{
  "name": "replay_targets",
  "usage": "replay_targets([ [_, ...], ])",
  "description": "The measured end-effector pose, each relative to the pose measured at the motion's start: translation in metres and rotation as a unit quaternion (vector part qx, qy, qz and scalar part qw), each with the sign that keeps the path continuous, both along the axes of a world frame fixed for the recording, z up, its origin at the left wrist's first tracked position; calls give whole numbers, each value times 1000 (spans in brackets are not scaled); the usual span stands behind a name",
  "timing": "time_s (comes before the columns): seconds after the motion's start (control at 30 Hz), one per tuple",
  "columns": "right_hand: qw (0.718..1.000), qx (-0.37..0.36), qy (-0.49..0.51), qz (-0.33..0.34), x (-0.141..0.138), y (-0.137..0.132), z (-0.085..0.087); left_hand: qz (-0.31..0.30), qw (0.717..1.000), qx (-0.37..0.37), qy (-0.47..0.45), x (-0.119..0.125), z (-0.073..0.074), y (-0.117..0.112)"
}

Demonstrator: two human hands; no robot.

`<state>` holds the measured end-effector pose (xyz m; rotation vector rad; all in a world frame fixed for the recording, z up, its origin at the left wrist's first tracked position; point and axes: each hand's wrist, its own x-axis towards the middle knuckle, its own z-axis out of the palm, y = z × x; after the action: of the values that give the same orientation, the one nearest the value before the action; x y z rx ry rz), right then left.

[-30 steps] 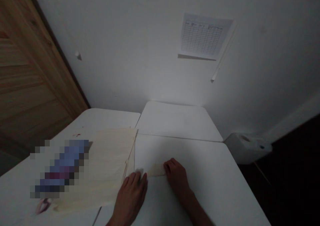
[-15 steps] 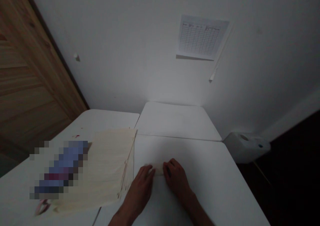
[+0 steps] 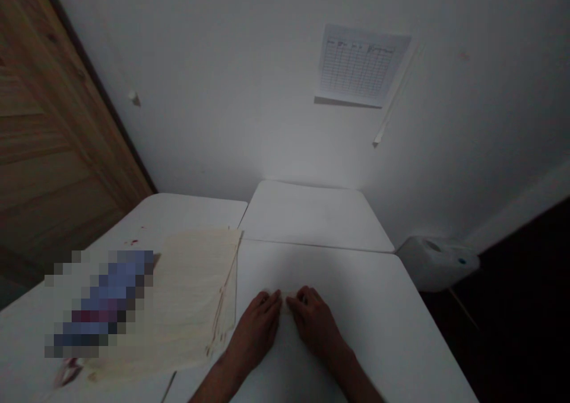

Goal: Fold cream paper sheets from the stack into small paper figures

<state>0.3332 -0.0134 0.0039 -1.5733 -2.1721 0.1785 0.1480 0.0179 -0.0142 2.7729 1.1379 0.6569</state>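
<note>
The left hand (image 3: 256, 332) and right hand (image 3: 315, 323) have been brought together on a white table (image 3: 356, 320), fingers lying nearly flat, tips almost meeting, with nothing visibly gripped. The small pale piece earlier seen between them can no longer be made out; it is judged to lie beneath the fingertips, though this cannot be confirmed. A stack of cream sheets (image 3: 191, 290) lies just beside the left hand.
</note>
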Motion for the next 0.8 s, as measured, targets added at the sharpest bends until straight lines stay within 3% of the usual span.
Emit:
replay_targets([
  [0.43, 999, -12, -33, 21, 6, -17, 9, 31, 999, 17, -22, 8, 1, 1],
  [0.8, 998, -15, 63, 11, 11, -18, 13, 71, 992, -33, -103, 16, 9, 11],
])
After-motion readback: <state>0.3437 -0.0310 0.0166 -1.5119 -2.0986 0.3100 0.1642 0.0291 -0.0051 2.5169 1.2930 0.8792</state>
